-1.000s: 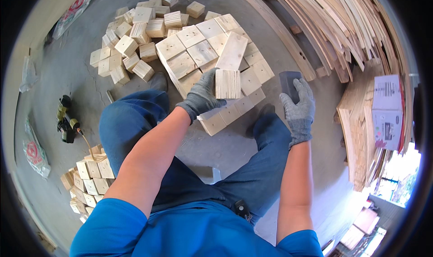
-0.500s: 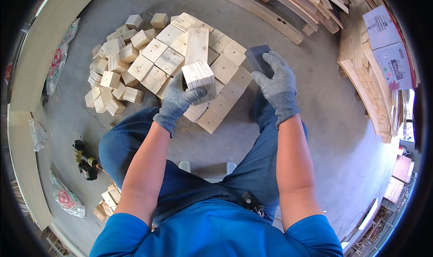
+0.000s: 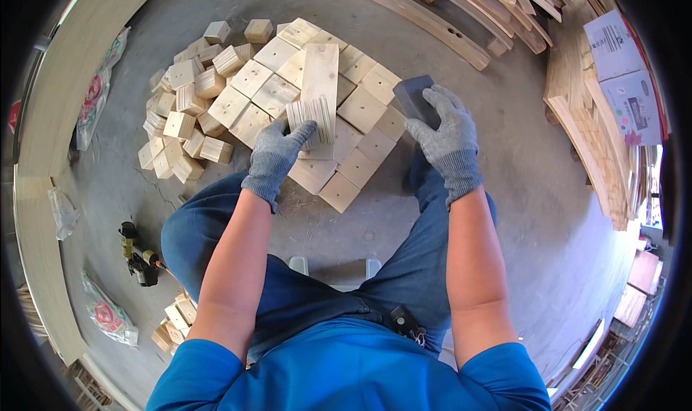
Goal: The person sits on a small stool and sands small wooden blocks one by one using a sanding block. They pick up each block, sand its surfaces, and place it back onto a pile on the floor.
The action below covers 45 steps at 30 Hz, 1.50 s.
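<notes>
Wooden block [image 3: 310, 114] clamped in left hand [image 3: 277, 150]; right hand [image 3: 448, 135] gripping dark grey block [image 3: 415, 97].

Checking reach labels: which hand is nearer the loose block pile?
Left. The left hand is just right of the loose block pile, gripping a wooden block; the right hand is farther right, past the neat block stack, holding a dark block.

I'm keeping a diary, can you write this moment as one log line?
left hand: grips wooden block | right hand: holds dark block | nearby: plank, loose block heap
</notes>
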### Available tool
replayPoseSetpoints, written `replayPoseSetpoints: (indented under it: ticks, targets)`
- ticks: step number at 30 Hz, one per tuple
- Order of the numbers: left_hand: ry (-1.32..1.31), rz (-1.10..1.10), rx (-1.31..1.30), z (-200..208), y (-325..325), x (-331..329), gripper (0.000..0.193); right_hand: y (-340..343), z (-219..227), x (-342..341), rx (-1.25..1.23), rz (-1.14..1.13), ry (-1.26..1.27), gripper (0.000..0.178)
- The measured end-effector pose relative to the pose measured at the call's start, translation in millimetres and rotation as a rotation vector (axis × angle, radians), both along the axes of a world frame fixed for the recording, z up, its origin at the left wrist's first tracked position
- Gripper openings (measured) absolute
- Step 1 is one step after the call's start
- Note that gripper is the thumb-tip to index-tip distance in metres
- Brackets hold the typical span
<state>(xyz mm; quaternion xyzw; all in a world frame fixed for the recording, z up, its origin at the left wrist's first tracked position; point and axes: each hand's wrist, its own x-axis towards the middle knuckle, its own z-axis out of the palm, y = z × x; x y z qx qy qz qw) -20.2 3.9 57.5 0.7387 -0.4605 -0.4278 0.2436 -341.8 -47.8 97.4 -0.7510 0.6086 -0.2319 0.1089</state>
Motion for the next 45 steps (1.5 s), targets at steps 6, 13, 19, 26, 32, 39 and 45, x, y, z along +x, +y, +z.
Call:
replayPoseSetpoints:
  ticks: [6, 13, 19, 26, 32, 39, 45]
  targets:
    - [-0.08, 0.025, -0.063, -19.1, -3.2, 3.0, 0.09, 1.2, -2.7, 3.5, 0.026, 0.0, 0.02, 0.063]
    - [-0.174, -0.231, -0.338, -49.6, -0.9, 28.0, 0.138, -0.5, -5.9, 10.1, 0.016, 0.02, 0.028, 0.063]
    - [-0.097, -0.227, -0.228, -51.8, -14.9, 29.8, 0.137, 3.5, -5.5, 15.7, 0.035, 0.034, 0.025, 0.063]
    - [0.105, -0.203, -0.331, -61.4, -14.8, 24.7, 0.126, 1.8, -11.1, 11.1, 0.045, 0.044, 0.014, 0.064]
    - [0.142, -0.192, -0.423, -81.8, 7.5, 12.9, 0.127, 0.8, -12.3, 18.9, 0.022, 0.081, 0.016, 0.064]
    - [0.166, -0.201, -0.389, -73.0, 10.8, 5.4, 0.136, 20.9, -6.9, 40.2, 0.034, 0.107, 0.034, 0.064]
    - [0.303, -0.156, -0.489, -125.2, 14.4, 15.3, 0.137, 56.0, -10.2, 79.7, -0.079, 0.285, -0.005, 0.064]
